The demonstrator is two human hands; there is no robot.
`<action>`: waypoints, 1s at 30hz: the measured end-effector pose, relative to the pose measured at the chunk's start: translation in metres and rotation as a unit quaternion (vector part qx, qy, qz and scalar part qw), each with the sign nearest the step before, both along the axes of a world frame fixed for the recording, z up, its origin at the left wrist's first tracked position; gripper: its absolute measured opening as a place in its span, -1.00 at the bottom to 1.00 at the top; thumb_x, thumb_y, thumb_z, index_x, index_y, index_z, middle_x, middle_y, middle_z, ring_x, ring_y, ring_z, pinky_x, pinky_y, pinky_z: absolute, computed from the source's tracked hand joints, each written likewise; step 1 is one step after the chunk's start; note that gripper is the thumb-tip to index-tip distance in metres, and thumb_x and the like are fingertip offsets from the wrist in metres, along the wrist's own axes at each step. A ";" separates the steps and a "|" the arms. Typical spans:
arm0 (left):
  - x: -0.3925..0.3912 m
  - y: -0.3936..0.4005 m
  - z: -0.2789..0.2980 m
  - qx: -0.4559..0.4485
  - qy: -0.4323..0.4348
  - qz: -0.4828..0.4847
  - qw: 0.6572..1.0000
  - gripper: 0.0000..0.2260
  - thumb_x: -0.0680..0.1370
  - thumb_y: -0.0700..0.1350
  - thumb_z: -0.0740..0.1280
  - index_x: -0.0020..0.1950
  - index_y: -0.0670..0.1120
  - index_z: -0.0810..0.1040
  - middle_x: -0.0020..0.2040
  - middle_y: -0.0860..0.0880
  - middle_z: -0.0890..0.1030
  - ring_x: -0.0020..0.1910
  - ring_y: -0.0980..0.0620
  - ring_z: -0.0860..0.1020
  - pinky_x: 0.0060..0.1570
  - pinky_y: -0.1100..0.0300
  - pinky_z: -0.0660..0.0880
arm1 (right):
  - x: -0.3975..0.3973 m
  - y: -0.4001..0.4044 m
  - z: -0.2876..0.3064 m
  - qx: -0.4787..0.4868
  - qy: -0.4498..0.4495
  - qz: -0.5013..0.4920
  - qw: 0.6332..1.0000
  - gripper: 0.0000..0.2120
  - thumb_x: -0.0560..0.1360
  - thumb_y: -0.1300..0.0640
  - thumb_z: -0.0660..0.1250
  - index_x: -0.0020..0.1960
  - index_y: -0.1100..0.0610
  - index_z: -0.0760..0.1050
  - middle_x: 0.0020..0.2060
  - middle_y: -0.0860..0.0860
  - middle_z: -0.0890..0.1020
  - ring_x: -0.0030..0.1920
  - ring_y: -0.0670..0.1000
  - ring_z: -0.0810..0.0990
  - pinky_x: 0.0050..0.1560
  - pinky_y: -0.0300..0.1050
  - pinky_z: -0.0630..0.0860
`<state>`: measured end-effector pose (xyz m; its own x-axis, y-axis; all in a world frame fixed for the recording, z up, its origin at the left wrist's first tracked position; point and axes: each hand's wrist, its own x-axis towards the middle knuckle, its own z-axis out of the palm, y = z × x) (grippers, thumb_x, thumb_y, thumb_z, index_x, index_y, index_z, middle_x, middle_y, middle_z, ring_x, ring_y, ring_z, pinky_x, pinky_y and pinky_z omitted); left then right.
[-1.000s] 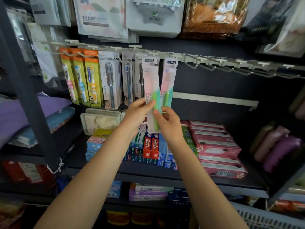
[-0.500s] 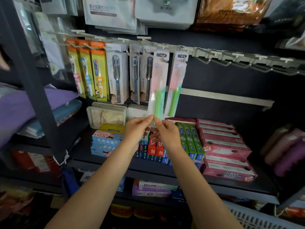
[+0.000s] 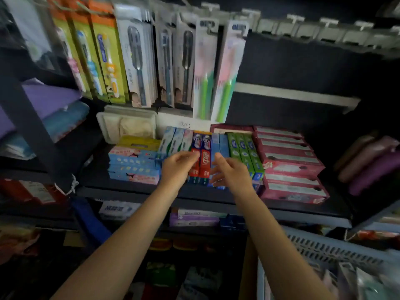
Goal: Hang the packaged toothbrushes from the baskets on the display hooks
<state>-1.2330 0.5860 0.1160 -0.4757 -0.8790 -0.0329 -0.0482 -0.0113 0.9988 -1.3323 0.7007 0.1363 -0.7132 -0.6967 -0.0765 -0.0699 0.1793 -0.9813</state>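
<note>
Two pink-and-green toothbrush packs (image 3: 205, 70) (image 3: 229, 70) hang side by side from the hook rail (image 3: 303, 27), right of grey packs (image 3: 138, 61) and orange-green children's packs (image 3: 104, 57). My left hand (image 3: 177, 167) and my right hand (image 3: 230, 172) hover below them, in front of the toothpaste boxes, fingers loosely curled and holding nothing. A pale blue basket (image 3: 329, 252) with more packaged toothbrushes (image 3: 365, 284) sits at the lower right. The frame is motion-blurred.
Toothpaste boxes (image 3: 203, 156) and maroon boxes (image 3: 290, 165) fill the dark shelf (image 3: 216, 195) under the hooks. Several bare hooks (image 3: 329, 22) run along the rail to the right. Folded purple and blue cloths (image 3: 47, 109) lie at left behind a dark upright post (image 3: 32, 131).
Both hands let go of the left pink-and-green pack, which now hangs on its hook, and dropped down in front of the toothpaste boxes. The view tilted downward, revealing the basket.
</note>
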 end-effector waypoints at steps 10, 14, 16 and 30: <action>0.018 0.156 -0.175 0.045 -0.206 -0.270 0.939 -0.83 0.59 0.07 0.38 0.00 -0.01 0.64 -0.17 0.07 0.65 -0.21 0.14 0.62 -0.27 0.30 0.48 | -0.006 0.218 -0.168 0.285 0.015 -0.155 0.946 -0.80 0.56 0.04 0.44 -0.07 0.19 0.59 -0.28 0.03 0.68 -0.25 0.05 0.68 -0.15 -0.04 0.57; 0.007 0.217 -0.208 0.009 -0.291 -0.352 0.890 -0.47 0.55 0.16 0.40 0.46 0.03 0.39 0.11 0.08 0.55 0.00 0.12 0.57 -0.04 0.18 0.54 | -0.022 0.286 -0.198 0.413 0.065 -0.168 0.893 -0.67 0.59 0.08 0.37 0.28 0.22 0.50 0.17 0.13 0.61 0.16 0.15 0.59 -0.01 -0.15 0.40; -0.002 0.238 -0.213 0.035 -0.290 -0.365 0.884 -0.35 0.56 0.17 0.39 0.56 0.02 0.23 0.23 0.07 0.51 0.09 0.10 0.55 0.05 0.13 0.55 | -0.035 0.301 -0.206 0.416 0.046 -0.151 0.895 -0.60 0.60 0.06 0.36 0.36 0.21 0.44 0.27 0.16 0.56 0.21 0.17 0.56 0.03 -0.11 0.43; -0.011 0.296 -0.241 0.038 -0.261 -0.194 0.945 -0.66 0.55 0.26 0.32 0.21 0.11 0.43 -0.02 0.12 0.60 -0.05 0.10 0.63 -0.12 0.13 0.55 | -0.050 0.290 -0.268 0.276 -0.153 -0.013 0.949 -0.64 0.56 0.08 0.41 0.07 0.41 0.54 -0.21 0.15 0.56 -0.19 0.08 0.54 -0.20 -0.07 0.42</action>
